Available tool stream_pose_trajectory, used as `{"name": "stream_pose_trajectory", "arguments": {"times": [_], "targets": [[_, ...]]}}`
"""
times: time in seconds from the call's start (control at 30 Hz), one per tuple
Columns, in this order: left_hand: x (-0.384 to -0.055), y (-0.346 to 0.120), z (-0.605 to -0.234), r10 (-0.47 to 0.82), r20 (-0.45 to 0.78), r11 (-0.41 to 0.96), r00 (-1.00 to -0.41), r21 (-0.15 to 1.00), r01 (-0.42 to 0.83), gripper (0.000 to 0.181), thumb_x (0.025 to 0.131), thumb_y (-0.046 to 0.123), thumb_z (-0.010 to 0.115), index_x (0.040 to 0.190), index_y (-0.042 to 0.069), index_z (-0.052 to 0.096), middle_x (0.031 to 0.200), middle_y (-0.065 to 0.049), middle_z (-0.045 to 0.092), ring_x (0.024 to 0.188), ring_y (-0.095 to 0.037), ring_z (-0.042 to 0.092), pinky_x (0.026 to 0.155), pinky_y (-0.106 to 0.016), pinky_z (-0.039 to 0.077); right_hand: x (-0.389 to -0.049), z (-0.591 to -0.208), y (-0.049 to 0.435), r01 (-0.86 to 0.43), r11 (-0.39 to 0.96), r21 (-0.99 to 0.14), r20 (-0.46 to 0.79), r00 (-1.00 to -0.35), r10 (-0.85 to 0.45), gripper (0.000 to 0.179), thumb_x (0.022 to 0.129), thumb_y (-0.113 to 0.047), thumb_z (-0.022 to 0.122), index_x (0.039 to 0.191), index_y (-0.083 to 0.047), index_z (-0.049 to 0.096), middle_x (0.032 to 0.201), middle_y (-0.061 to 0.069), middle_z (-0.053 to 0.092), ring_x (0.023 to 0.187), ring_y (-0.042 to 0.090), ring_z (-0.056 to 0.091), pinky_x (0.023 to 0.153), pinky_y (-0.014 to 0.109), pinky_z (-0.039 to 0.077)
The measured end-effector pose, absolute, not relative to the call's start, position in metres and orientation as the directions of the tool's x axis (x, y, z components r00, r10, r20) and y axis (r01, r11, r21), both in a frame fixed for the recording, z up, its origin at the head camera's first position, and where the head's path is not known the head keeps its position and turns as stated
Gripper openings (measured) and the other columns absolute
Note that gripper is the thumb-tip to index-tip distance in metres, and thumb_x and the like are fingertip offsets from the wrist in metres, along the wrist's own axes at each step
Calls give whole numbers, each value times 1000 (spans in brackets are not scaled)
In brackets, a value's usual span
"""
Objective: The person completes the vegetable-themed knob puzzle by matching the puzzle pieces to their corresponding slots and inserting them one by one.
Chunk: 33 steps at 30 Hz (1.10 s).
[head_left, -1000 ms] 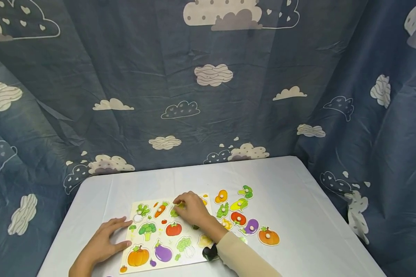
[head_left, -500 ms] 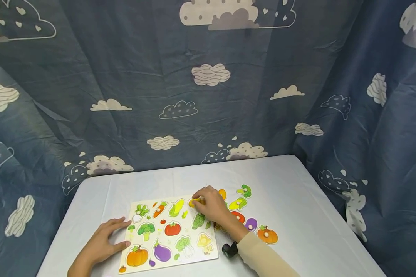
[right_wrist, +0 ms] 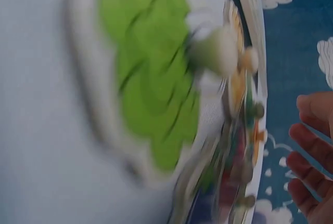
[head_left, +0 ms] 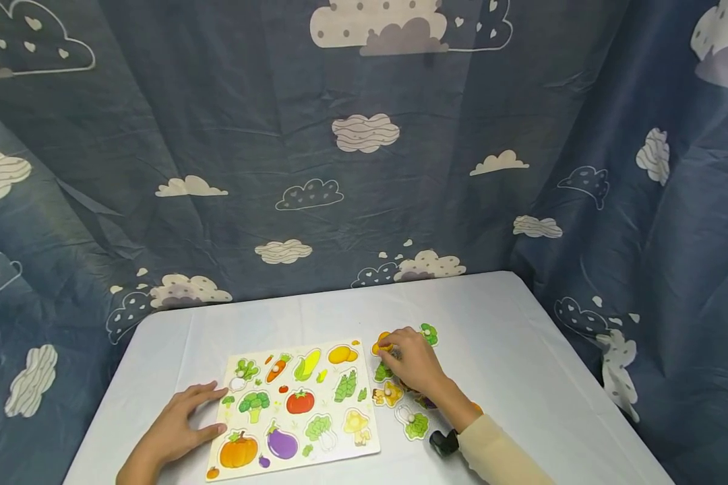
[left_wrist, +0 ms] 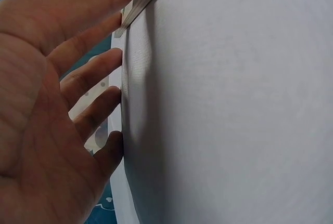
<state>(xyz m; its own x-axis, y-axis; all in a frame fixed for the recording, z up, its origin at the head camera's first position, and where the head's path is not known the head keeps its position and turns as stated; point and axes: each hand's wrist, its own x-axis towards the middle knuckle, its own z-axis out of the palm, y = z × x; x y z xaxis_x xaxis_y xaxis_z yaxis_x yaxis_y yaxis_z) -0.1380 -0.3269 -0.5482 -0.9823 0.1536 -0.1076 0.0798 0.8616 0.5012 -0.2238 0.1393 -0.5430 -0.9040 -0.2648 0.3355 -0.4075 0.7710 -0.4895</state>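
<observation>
Orange two-lobed puzzle piece (head_left: 380, 337), at the vegetable puzzle board's (head_left: 324, 406) two o'clock; right hand (head_left: 417, 362) at it, grip indeterminable. Left hand (head_left: 178, 419), digits apart, at the board's nine o'clock edge. Leafy green-and-white piece (head_left: 416, 426), three o'clock, on white table (head_left: 491, 337).

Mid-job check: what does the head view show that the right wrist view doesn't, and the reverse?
Only the head view shows the printed face of the puzzle board and the left grip at its edge. Only the right wrist view shows the knob of the lettuce piece in side profile, though blurred. Both share that piece, the white table, the cloud-print cloth and the right grip.
</observation>
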Motion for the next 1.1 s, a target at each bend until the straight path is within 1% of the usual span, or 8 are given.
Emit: {"name": "stream_pose_trajectory", "arguments": {"times": [0.17, 0.3, 0.43, 0.53, 0.67, 0.73, 0.83, 1.1], "targets": [[-138, -327, -548, 156, -103, 858, -982, 507, 83, 72, 75, 53, 86, 137, 20, 68, 151, -18, 55, 137, -48, 46, 107, -76, 39, -222, -548, 158, -350, 791, -502, 308, -927, -215, 14, 88, -24, 83, 101, -16, 80, 104, -1, 76, 104, 21, 67, 90, 45, 60], [-139, -327, -548, 152, -113, 866, -982, 495, 77, 74, 75, 55, 86, 138, 20, 67, 152, -18, 54, 137, -48, 46, 107, -76, 39, -222, -551, 170, -301, 808, -507, 273, -945, -180, 16, 89, -25, 81, 103, -16, 80, 108, 0, 77, 111, 24, 68, 98, 48, 58], [-139, -326, -548, 149, -123, 870, -981, 487, 71, 75, 76, 55, 85, 139, 19, 66, 153, -19, 53, 137, -49, 46, 106, -76, 39, -221, -554, 180, -255, 821, -510, 233, -960, -153, 19, 89, -26, 81, 104, -15, 79, 112, 2, 76, 114, 25, 68, 102, 47, 56], [-138, -326, -548, 141, -135, 872, -981, 486, 58, 76, 76, 56, 85, 140, 19, 65, 154, -19, 52, 137, -49, 45, 107, -76, 38, -220, -556, 185, -232, 826, -514, 213, -967, -139, 21, 89, -27, 82, 104, -14, 79, 111, 3, 75, 109, 24, 67, 99, 46, 57], [-138, -326, -547, 127, -162, 875, -978, 483, 34, 78, 77, 56, 85, 142, 20, 64, 156, -19, 49, 139, -49, 43, 108, -77, 37, -219, -557, 189, -211, 833, -512, 193, -973, -128, 20, 88, -26, 82, 103, -13, 79, 100, 0, 74, 95, 17, 64, 89, 40, 59], [-138, -325, -546, 123, -175, 875, -977, 483, 24, 78, 77, 56, 84, 142, 20, 63, 157, -19, 48, 140, -49, 41, 108, -78, 36, -218, -558, 191, -203, 837, -508, 183, -975, -125, 19, 88, -25, 82, 101, -13, 79, 93, -3, 71, 87, 14, 60, 82, 36, 58], [-138, -324, -545, 118, -186, 873, -975, 487, 13, 78, 77, 55, 85, 142, 20, 63, 157, -19, 48, 141, -49, 41, 109, -78, 35, -217, -560, 195, -185, 838, -514, 164, -980, -116, 18, 87, -24, 82, 101, -12, 79, 87, -5, 67, 80, 11, 54, 76, 32, 54], [-138, -321, -546, 115, -195, 874, -974, 487, 6, 78, 76, 54, 85, 142, 19, 63, 157, -19, 48, 140, -49, 41, 109, -77, 35, -216, -564, 201, -157, 823, -546, 137, -986, -97, 22, 88, -24, 82, 105, -10, 79, 88, -2, 67, 79, 12, 53, 75, 29, 52]]}}
